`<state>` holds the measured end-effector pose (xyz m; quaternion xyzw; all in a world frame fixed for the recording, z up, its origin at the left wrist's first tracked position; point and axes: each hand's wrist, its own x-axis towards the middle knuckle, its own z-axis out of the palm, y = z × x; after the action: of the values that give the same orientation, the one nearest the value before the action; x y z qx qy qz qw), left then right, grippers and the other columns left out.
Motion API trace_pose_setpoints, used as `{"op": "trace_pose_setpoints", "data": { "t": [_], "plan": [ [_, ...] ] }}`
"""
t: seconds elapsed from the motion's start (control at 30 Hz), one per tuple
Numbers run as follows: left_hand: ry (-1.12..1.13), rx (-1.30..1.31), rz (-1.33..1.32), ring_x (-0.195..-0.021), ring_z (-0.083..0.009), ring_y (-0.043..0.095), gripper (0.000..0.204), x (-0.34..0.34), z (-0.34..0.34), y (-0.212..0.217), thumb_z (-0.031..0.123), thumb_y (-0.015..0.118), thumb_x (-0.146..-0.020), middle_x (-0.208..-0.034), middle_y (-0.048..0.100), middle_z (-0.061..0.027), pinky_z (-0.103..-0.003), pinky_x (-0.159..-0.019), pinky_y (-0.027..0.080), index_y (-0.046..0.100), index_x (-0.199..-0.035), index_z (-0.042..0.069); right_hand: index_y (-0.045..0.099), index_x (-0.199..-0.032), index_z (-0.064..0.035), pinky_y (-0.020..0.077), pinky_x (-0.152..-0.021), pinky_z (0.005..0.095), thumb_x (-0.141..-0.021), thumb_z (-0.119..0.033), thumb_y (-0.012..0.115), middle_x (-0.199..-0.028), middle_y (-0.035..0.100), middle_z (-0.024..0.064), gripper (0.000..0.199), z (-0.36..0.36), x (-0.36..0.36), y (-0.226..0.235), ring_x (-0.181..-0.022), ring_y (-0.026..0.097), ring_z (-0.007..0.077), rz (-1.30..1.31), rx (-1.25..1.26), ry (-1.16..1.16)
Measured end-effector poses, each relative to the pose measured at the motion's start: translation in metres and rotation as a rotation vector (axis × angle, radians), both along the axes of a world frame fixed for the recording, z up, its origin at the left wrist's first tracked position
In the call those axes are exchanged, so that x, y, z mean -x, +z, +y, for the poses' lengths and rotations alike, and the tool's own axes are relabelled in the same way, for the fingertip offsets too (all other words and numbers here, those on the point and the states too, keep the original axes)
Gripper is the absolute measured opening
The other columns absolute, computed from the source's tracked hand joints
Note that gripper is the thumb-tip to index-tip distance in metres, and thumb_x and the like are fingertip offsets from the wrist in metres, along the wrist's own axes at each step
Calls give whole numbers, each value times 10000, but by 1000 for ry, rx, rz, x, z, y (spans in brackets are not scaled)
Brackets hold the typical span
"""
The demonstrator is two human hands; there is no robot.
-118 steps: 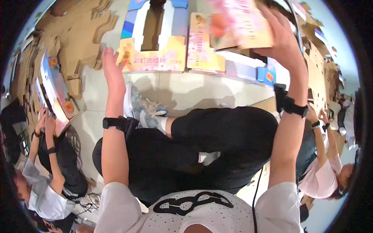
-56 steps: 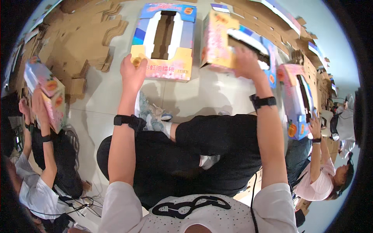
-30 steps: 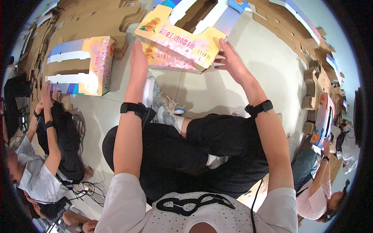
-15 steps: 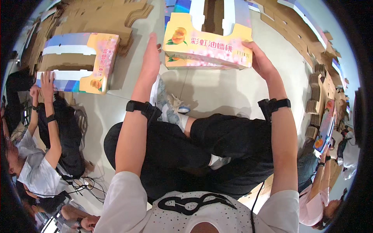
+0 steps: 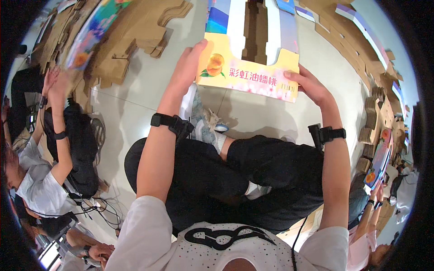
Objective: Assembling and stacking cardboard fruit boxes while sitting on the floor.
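A printed cardboard fruit box [image 5: 248, 74] is in front of me, its yellow and pink front panel facing me. Peaches are pictured on that panel, and a long opening between white flaps shows brown board inside. My left hand [image 5: 186, 67] is against the panel's left end, fingers curled at its upper corner. At the right end, my right hand [image 5: 312, 85] grips the edge, its thumb on the printed front and its other fingers behind, partly hidden. The box's far end runs out of view.
Flattened brown cardboard [image 5: 131, 34] lies at the far left, with more cardboard stacks [image 5: 373, 117] along the right. A person on the left has raised hands [image 5: 56, 86] near a colourful box [image 5: 90, 38]. Another person at right holds a printed box [image 5: 379, 158]. Cables [image 5: 97, 205] trail on the floor.
My left hand has gone from flat beside the box to holding its left end. The box has shifted slightly right and nearer me. At left, the other person's box has moved farther off.
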<state>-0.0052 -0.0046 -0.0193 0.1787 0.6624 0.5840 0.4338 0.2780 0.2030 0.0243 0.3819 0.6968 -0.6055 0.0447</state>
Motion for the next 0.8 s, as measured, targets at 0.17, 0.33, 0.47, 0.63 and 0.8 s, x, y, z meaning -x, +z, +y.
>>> {"op": "trace_pose_setpoints", "data": {
  "t": [0.17, 0.33, 0.47, 0.63, 0.8],
  "plan": [
    [-48, 2, 4, -1061, -200, 611, 674, -12, 2, 9, 489, 594, -901, -1180, 623, -139, -309, -910, 470, 513, -1297, -50, 387, -1472, -66, 443, -991, 358, -891, -512, 643, -1293, 593, 101, 776, -8, 4, 11, -1161, 567, 186, 13, -81, 23],
    [-47, -80, -98, -1031, -167, 623, 582, -19, 5, 11, 451, 583, -930, -1153, 634, -90, -294, -899, 476, 533, -1275, -15, 390, -1455, -13, 408, -1028, 328, -917, -537, 602, -1280, 599, 129, 780, -10, 14, 1, -1175, 559, 205, 60, -178, -113],
    [-19, -87, -67, -1032, -163, 626, 555, -21, 8, 9, 440, 564, -940, -1152, 640, -90, -294, -897, 476, 539, -1268, -7, 390, -1443, 17, 395, -1036, 316, -933, -531, 579, -1302, 576, 155, 772, -9, 22, -9, -1189, 547, 210, 37, -236, -231],
    [11, -80, -84, -1026, -170, 634, 506, -19, 10, 3, 414, 544, -951, -1145, 648, -83, -300, -904, 476, 551, -1250, 6, 396, -1432, 26, 408, -1019, 308, -939, -506, 575, -1298, 564, 166, 747, -4, 25, -21, -1196, 536, 202, 176, -103, -385],
    [51, -128, -163, -992, -176, 649, 467, -13, 11, -6, 408, 513, -964, -1121, 656, -77, -312, -876, 502, 568, -1220, 21, 427, -1392, 41, 492, -894, 288, -918, -458, 632, -1217, 602, 151, 718, -10, 30, -16, -1057, 617, 177, 144, -50, -373]
  ]
}}
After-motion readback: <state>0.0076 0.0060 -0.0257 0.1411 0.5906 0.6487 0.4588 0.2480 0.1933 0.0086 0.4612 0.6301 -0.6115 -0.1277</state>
